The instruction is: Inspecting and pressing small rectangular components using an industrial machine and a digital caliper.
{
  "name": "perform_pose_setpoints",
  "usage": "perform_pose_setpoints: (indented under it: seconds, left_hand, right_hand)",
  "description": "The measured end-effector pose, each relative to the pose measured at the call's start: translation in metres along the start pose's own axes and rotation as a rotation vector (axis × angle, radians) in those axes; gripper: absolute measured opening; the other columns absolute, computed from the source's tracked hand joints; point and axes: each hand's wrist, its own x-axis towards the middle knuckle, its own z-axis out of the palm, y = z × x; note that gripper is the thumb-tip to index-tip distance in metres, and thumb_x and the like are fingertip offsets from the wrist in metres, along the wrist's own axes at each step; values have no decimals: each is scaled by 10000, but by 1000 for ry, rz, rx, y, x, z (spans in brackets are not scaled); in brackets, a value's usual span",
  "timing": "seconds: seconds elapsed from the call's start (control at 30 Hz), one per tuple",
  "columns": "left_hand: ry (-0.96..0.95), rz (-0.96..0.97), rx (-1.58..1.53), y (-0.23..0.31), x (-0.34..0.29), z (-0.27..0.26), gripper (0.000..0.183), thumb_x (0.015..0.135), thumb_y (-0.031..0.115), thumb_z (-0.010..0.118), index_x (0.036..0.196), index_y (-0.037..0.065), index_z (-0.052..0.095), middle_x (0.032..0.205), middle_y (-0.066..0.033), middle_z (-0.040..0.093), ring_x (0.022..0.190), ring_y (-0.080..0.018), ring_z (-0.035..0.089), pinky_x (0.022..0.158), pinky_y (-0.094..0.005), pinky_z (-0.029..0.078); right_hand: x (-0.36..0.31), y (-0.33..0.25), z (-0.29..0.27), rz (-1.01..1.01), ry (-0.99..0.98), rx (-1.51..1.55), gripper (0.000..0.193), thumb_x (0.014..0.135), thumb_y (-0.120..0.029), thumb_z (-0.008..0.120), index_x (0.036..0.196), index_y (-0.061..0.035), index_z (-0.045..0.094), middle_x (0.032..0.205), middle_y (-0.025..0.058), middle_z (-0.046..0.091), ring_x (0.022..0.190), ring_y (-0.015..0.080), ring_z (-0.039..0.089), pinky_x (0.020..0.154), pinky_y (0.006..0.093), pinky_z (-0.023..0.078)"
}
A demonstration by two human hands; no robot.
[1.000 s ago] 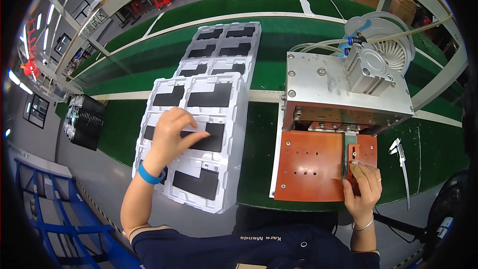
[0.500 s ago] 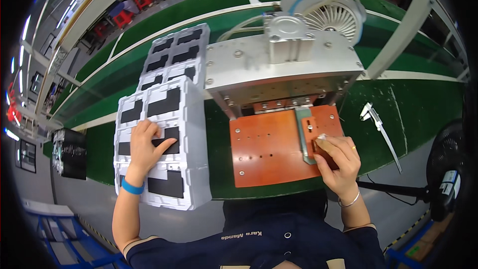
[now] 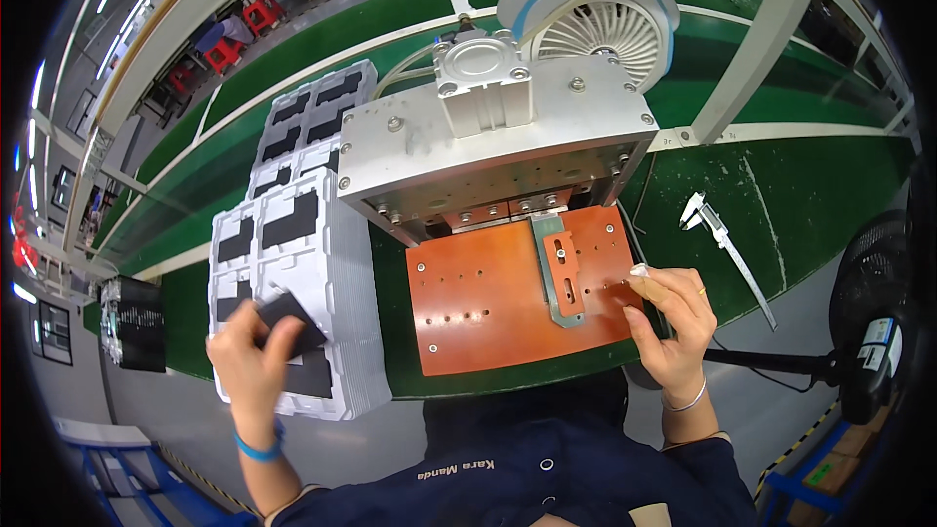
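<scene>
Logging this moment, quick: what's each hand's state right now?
Left hand: closed on a flat black piece.
Right hand: open, thumb and fingers apart; white bit at a fingertip, held or worn unclear.

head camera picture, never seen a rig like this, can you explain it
This is from a head-worn camera looking down; its wide lens bends straight edges. There is no robot, just two bare hands. The left hand holds a dark flat piece above a stack of white trays with more dark pieces in the top one. The right hand, partly open, is beside the orange plate; I can't identify the white bit at one fingertip. At the plate's far side stands a metal machine, and calipers lie on the green tabletop.
</scene>
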Motion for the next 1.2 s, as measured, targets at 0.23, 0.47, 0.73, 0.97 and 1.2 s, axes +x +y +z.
perform_pose_setpoints:
  seconds: [0.23,0.47,0.73,0.97,1.2]
  left_hand:
    - [-105,146,-361,133,-25,74,532,662,477,905,591,107,530,528,-18,462,458,-209,501,453,-328,399]
    - [-84,245,-512,130,-30,92,542,597,318,932,1010,31,728,1087,-113,660,967,-287,618,803,-384,520]
    - [-236,380,-609,120,-47,96,409,671,135,859,1067,77,772,1203,-100,691,1058,-275,620,879,-376,519]
    - [-283,398,-643,116,-47,96,322,766,126,739,1084,81,754,1219,-123,673,1084,-259,628,940,-411,501]
    - [-282,420,-643,113,-48,98,345,762,120,675,1096,103,759,1241,-134,659,1096,-266,624,981,-465,506]
  right_hand:
    - [21,-16,25,-69,-160,84,234,724,-50,824,946,-44,749,966,69,709,856,255,645,760,333,495]
    - [32,-18,42,-111,-382,31,187,774,-103,797,950,-103,735,996,48,633,904,253,572,806,367,479]
    - [42,-17,61,-262,-561,-71,216,824,-116,741,1038,-105,712,1117,65,606,1065,265,549,982,452,444]
    - [52,-25,66,-260,-569,-228,225,830,-137,728,1047,-89,695,1179,60,623,1161,264,554,1040,486,427]
    - [43,-12,57,-227,-461,22,235,778,-43,755,993,-62,662,1037,49,690,1066,258,631,1005,465,478]
